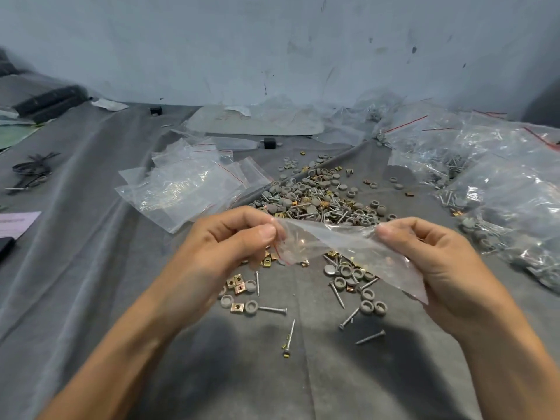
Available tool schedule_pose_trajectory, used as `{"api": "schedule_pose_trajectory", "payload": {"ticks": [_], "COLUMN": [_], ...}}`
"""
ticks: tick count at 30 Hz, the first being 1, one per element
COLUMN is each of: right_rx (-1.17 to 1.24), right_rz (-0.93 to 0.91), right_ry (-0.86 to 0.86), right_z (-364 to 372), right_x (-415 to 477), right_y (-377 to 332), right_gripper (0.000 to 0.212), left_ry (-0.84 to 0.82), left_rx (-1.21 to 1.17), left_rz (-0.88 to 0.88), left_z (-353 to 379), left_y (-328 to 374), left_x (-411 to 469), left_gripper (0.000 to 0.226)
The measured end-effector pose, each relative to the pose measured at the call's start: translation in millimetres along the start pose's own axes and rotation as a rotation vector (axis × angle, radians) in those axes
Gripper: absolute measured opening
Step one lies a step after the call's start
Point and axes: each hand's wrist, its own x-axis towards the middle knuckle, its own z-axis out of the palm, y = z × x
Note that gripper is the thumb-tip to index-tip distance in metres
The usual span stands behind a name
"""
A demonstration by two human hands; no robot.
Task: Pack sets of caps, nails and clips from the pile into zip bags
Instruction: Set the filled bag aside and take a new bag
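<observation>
I hold a clear zip bag (342, 247) with a red seal line stretched between both hands above the grey cloth. My left hand (224, 241) pinches its left end by the seal, and my right hand (436, 253) pinches its right edge. The bag looks empty. Behind it lies the pile (318, 195) of grey caps, nails and brass clips. Smaller groups of caps, clips and nails (251, 298) sit under my hands, with loose nails (369, 336) nearer to me.
A stack of empty zip bags (188, 186) lies at the left of the pile. Filled bags (500, 189) are heaped at the right. Black straps (30, 172) and a pink paper (15, 222) lie at the far left. A wall stands behind.
</observation>
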Motion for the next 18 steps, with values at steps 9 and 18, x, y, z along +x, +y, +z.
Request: {"api": "schedule_pose_trajectory", "payload": {"ticks": [9, 18], "right_rx": [-0.048, -0.331], "right_rz": [-0.054, -0.178], "right_ry": [0.03, 0.073], "right_z": [-0.5, -4.6], "right_x": [-2.5, -4.8], "right_y": [-1.5, 1.0], "right_gripper": [0.027, 0.03], "left_ry": [0.102, 0.056], "left_rx": [-0.162, 0.075], "left_rz": [-0.075, -0.064], "left_z": [11.2, 15.1], "left_y": [-13.6, -14.7], "left_x": [4.3, 2.7], "left_gripper": [0.02, 0.026]}}
